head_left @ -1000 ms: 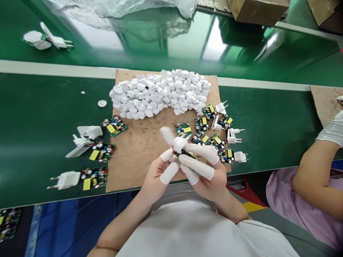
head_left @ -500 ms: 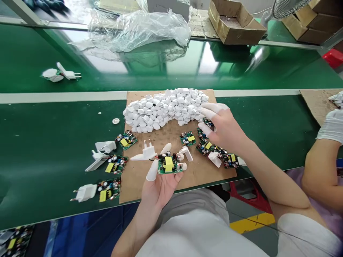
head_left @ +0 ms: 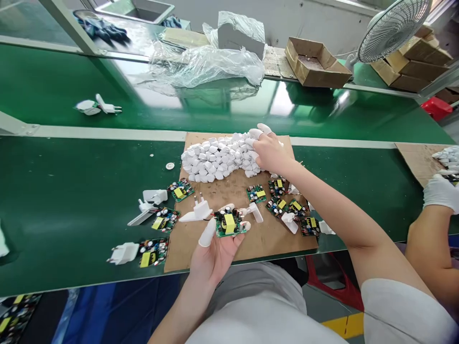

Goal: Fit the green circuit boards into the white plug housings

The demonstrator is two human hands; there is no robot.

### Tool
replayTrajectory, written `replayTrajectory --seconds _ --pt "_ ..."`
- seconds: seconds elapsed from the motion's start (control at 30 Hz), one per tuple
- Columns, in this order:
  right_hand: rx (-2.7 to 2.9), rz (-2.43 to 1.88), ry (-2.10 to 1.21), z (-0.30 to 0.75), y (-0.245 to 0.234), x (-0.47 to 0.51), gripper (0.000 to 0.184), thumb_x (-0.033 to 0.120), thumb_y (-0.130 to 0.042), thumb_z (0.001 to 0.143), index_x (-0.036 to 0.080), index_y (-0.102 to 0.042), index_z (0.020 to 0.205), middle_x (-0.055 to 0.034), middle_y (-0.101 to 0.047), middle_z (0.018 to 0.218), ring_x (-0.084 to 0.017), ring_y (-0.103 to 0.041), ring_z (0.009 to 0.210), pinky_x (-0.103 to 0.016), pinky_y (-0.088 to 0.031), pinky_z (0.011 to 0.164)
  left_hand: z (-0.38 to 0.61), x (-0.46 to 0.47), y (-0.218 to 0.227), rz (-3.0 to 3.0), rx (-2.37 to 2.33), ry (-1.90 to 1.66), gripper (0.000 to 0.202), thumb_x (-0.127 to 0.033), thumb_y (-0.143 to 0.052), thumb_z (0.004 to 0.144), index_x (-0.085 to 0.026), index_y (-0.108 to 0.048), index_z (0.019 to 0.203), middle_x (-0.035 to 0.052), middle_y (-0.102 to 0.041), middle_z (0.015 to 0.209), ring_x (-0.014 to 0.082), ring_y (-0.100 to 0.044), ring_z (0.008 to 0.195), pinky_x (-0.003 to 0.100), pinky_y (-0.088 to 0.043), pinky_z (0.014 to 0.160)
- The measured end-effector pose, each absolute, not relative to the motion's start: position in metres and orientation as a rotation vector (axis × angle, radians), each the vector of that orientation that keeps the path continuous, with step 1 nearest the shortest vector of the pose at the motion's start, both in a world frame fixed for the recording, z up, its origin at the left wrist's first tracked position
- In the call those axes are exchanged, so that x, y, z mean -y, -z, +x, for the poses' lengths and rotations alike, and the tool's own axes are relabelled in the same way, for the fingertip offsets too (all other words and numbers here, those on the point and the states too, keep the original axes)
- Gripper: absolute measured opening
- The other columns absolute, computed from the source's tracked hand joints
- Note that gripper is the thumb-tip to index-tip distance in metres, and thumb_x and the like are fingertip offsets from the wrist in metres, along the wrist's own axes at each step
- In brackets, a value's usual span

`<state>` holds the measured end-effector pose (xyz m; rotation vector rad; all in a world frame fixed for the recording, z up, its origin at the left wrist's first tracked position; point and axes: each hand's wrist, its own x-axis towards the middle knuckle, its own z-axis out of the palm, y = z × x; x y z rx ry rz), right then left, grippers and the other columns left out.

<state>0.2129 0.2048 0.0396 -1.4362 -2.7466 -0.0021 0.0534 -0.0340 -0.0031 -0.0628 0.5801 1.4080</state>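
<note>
My left hand (head_left: 217, 251), with white finger cots, is closed around a circuit board (head_left: 228, 223) with a yellow transformer, held up over the cardboard sheet (head_left: 201, 248). White plug casings (head_left: 201, 210) show on both sides of that board; wires seem to run to the left one. My right hand (head_left: 270, 150), also in finger cots, reaches onto the right part of a pile of small white plastic pieces (head_left: 215, 160). Its fingers are bent and apart; whether a piece lies between finger and thumb is hidden. Just below this hand lies a loose circuit board (head_left: 256, 193).
More circuit boards with white casings lie at right (head_left: 278, 207) and at left (head_left: 154, 252). Across the back are clear plastic wrap (head_left: 215, 67), an open cardboard box (head_left: 319, 64) and a fan (head_left: 394, 31). A co-worker's gloved hand (head_left: 441, 193) is at far right.
My right hand has moved left and away from me onto the white pile. My left hand still holds the board. The view has tilted up, showing more of the back shelf.
</note>
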Motion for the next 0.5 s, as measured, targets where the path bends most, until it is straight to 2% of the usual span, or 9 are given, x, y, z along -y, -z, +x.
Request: replayTrajectory --seconds 0.1,0.23,0.33,0.4,0.5 --pt "2.656 -1.422 -0.047 0.213 -0.042 -0.207 0.034 -0.002 -0.058 0.085 0.007 -0.077 0.111 -0.024 -0.074 0.124 -0.043 -0.061 0.134 -0.058 -0.046 0.118 0.056 0.04 0.009 -0.026 -0.646 -1.462 0.023 -0.037 -0.093 0.09 -0.029 -0.087 0.11 0.0056 -0.088 0.122 0.0259 -0.085 0.111 0.033 -0.071 0.092" --pt "2.341 -1.123 -0.171 0.226 -0.069 -0.161 0.024 0.011 -0.06 0.101 0.018 -0.076 0.118 -0.015 -0.076 0.127 -0.035 -0.068 0.125 -0.055 -0.053 0.113 0.056 0.042 0.015 0.069 -0.841 -1.571 0.042 -0.045 -0.095 0.087 -0.034 -0.083 0.126 0.0048 -0.085 0.133 0.0284 -0.081 0.124 0.039 -0.068 0.104" --pt "2.259 -0.835 -0.518 0.235 -0.09 -0.094 0.021 0.02 -0.067 0.105 0.027 -0.073 0.124 -0.0033 -0.079 0.102 -0.023 -0.075 0.097 -0.04 -0.063 0.091 0.059 0.038 0.012 0.165 -0.93 -1.571 0.054 -0.047 -0.102 0.077 -0.036 -0.083 0.126 0.0055 -0.083 0.139 0.0334 -0.076 0.134 0.047 -0.065 0.113" --pt "2.232 -0.793 -0.747 0.236 -0.094 -0.051 0.024 0.017 -0.069 0.106 0.027 -0.068 0.128 -0.0008 -0.079 0.096 -0.019 -0.075 0.085 -0.033 -0.064 0.081 0.063 0.035 0.009 0.212 -0.967 -1.578 0.058 -0.05 -0.105 0.071 -0.035 -0.084 0.123 0.0066 -0.084 0.135 0.035 -0.077 0.133 0.048 -0.063 0.114" --pt "2.153 -0.702 -0.744 0.231 -0.079 -0.011 0.017 0.015 -0.068 0.106 0.025 -0.066 0.121 -0.0048 -0.081 0.103 -0.02 -0.077 0.091 -0.035 -0.065 0.085 0.069 0.033 0.008 0.298 -0.988 -1.569 0.051 -0.049 -0.105 0.071 -0.031 -0.086 0.115 0.0078 -0.087 0.121 0.034 -0.081 0.124 0.046 -0.064 0.113"
